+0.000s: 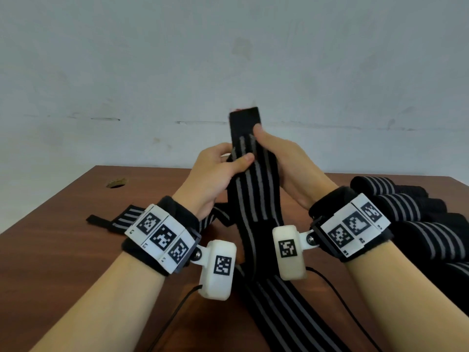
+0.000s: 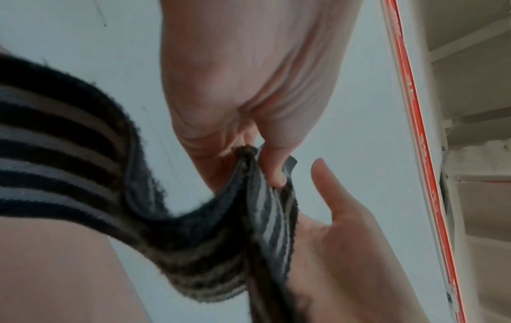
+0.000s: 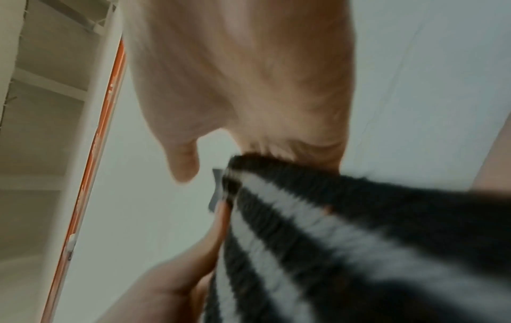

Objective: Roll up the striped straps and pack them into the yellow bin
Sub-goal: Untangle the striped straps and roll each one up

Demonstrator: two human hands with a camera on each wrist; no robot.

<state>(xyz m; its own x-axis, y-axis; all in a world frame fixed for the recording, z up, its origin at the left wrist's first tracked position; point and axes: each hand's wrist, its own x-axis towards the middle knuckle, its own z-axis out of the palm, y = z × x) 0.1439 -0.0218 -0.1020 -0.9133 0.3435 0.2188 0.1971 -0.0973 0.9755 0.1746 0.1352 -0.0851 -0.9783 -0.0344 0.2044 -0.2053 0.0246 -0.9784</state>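
Observation:
A black strap with grey stripes [image 1: 253, 189] stands upright above the brown table [image 1: 63, 237], held between both hands. My left hand [image 1: 228, 163] grips its left edge, thumb on the front. My right hand [image 1: 269, 146] grips the right edge higher up, thumb near the plain black end. The strap's tail hangs down onto the table towards me. In the left wrist view the left hand [image 2: 273, 172] pinches the strap [image 2: 193, 229]. In the right wrist view the strap [image 3: 331, 229] runs up into the right hand's [image 3: 276, 150] curled fingers. No yellow bin is in view.
A heap of rolled striped straps [image 1: 406, 214] lies on the table at the right. Another strap [image 1: 121, 217] lies flat at the left, partly behind my left wrist. A small hole [image 1: 116, 184] marks the table's far left. A pale wall stands behind.

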